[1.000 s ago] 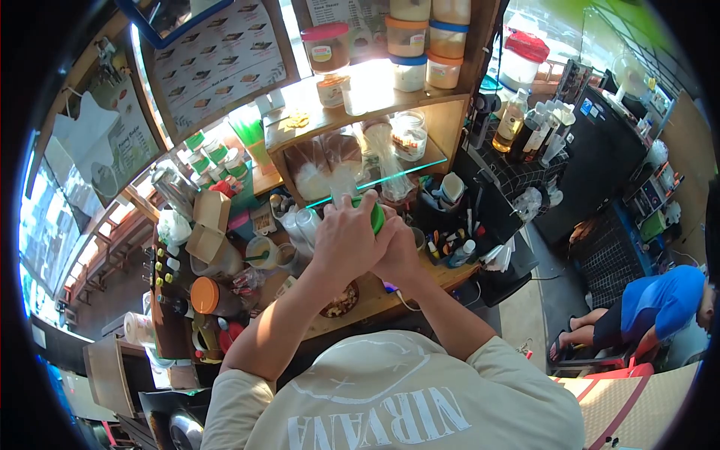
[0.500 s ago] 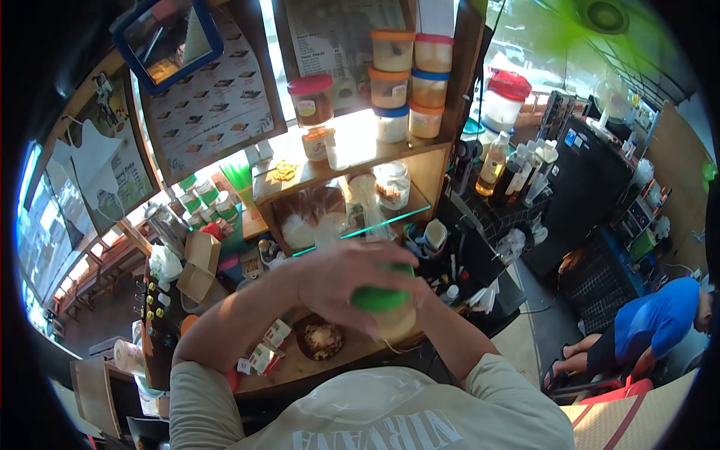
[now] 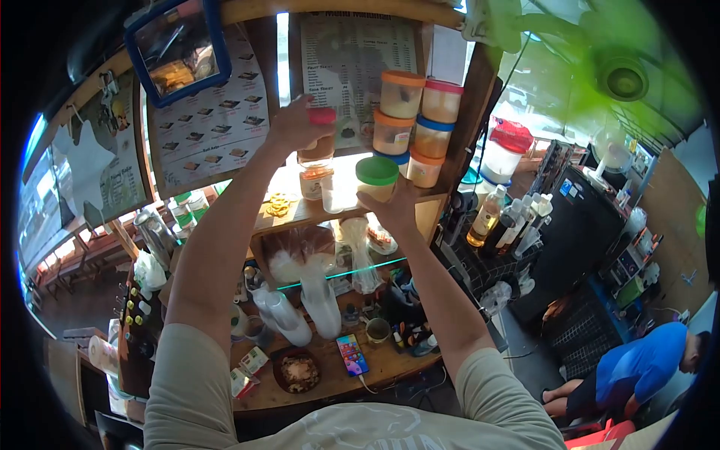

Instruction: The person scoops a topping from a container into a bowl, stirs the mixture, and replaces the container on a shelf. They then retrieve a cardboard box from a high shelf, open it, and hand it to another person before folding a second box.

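Left hand (image 3: 288,129): at pink-lidded tub (image 3: 322,124), closure cannot be told | Right hand (image 3: 395,208): clamped on green-lidded tub (image 3: 376,177), near wooden shelf (image 3: 300,217)

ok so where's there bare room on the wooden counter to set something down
Bare wood on the counter shows right of the smartphone, in front of the small cup, and in a narrow strip between smartphone and brown bowl. Crowded: behind the bowl, with plastic cup stacks, and the upper shelf's right end, with stacked tubs.

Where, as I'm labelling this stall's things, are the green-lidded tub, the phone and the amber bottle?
Green-lidded tub (image 3: 376,178): head view, on its lid.
Phone (image 3: 352,355): head view, on its screen.
Amber bottle (image 3: 486,218): head view, on its side.
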{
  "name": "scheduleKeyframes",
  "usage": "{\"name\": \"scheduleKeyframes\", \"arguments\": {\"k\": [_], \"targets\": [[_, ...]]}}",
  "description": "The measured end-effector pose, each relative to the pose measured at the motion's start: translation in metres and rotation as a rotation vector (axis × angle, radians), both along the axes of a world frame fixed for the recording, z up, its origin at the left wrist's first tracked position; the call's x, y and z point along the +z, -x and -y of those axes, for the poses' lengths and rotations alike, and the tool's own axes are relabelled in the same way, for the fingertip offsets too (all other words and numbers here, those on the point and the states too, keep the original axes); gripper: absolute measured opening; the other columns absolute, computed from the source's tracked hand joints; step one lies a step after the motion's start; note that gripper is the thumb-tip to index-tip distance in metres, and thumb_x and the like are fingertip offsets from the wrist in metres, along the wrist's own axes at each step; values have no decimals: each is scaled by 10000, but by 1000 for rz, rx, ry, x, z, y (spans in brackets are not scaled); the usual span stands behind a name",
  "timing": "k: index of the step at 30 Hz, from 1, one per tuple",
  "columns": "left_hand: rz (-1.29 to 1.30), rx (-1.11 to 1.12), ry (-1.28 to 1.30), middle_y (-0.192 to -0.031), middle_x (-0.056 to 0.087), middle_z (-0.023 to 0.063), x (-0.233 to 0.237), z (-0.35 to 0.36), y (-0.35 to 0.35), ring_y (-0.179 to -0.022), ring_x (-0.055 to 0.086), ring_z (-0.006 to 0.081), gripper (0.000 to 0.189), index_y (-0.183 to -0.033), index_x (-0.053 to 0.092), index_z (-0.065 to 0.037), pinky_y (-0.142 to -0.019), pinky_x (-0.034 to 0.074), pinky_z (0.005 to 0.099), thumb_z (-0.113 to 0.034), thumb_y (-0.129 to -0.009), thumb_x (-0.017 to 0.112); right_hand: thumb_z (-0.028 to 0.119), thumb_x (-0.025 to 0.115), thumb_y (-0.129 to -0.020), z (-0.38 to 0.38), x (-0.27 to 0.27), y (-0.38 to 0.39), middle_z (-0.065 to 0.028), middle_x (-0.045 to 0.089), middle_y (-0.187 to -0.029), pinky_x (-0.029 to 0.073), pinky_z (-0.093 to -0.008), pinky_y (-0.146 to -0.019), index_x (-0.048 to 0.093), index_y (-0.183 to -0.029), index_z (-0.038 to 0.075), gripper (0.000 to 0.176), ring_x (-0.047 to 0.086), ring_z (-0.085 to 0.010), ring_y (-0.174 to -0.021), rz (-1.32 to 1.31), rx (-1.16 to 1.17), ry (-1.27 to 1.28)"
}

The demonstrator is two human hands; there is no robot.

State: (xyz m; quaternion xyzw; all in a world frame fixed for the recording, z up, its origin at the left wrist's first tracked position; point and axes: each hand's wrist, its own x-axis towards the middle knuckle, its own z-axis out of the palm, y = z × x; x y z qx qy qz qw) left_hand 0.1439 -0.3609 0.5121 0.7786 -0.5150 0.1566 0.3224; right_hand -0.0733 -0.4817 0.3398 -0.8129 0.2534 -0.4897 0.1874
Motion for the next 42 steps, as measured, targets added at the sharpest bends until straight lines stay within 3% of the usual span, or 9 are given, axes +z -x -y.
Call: {"name": "scheduleKeyframes", "arguments": {"k": [6, 8, 13, 17, 20, 23, 28, 34, 42], "targets": [[-82, -314, 207, -1223, 699, 242, 16, 10, 43, -1112, 720, 319, 852, -1405, 499, -13, -941, 583, 407, -464, -780, 862, 360, 952, -688, -11, -13, -7, -182, 539, -1249, 530, -412, -852, 508, -1358, -30, 893, 593, -255, -926, 199, -2, -86], [-85, -299, 144, -1219, 696, 246, 12, 20, 61, -1096, 724, 333, 862, -1390, 486, -6, -922, 585, 421, -489, -780, 857, 253, 932, -729, -15, -4, -13, -205, 526, -1258, 473, -449, -987, 494, -1326, -32, 793, 536, -361, -1181, 237, 107, -231], [52, -143, 61, -1174, 704, 240, -15, 52, 64, -1036, 730, 393, 855, -1339, 491, 13, -866, 590, 457, -552, -790, 823, 201, 882, -776, -5, -8, -32, -145, 641, -971, 534, -410, -734, 607, -1052, -17, 446, 642, -263, -757, 209, 54, -129], [122, -101, 82, -1239, 664, 262, -24, 58, 60, -1144, 665, 435, 856, -1329, 529, -2, -982, 538, 484, -613, -788, 787, 193, 866, -789, 1, -13, -34, -146, 656, -927, 531, -403, -723, 635, -1029, -18, 395, 636, -260, -751, 189, 79, -98], [571, 8, 345, -1281, 651, 202, -30, 23, 66, -1135, 662, 406, 766, -1310, 564, -24, -974, 530, 481, -591, -835, 766, 190, 848, -819, 3, -23, -26, -109, 640, -896, 530, -388, -736, 654, -1034, 19, 336, 605, -233, -727, 224, 48, 73], [418, -107, 379, -1177, 692, 161, -36, -84, 85, -1052, 684, 331, 577, -1278, 629, -51, -920, 539, 435, -424, -867, 788, 119, 811, -881, -40, -21, 13, -60, 620, -923, 515, -323, -765, 650, -993, 15, 222, 605, -178, -817, 401, 161, -57], [-217, 67, 317, -784, 688, 121, -189, -255, 114, -691, 679, 248, 152, -911, 654, -15, -659, 536, 363, -152, -885, 713, -23, 691, -870, -119, -113, 79, -84, 633, -815, 495, -317, -698, 624, -884, 14, 78, 604, -200, -721, 284, 597, -40], [-188, 340, -445, -897, 715, 187, -450, -359, 104, -890, 704, 392, 211, -1017, 678, -26, -783, 555, 495, -210, -914, 690, 228, 684, -973, -231, -260, 105, -104, 711, -764, 537, -349, -620, 701, -886, -13, 257, 701, -197, -662, -552, 718, -676], [-348, 84, -877, -925, 734, 201, -466, -326, 76, -904, 727, 391, 180, -1046, 688, -52, -740, 576, 511, -138, -891, 659, 321, 493, -1098, -299, -361, 76, -168, 726, -941, 575, -347, -454, 570, -1179, -60, 397, 654, -187, -542, -856, 600, -1471]]}}
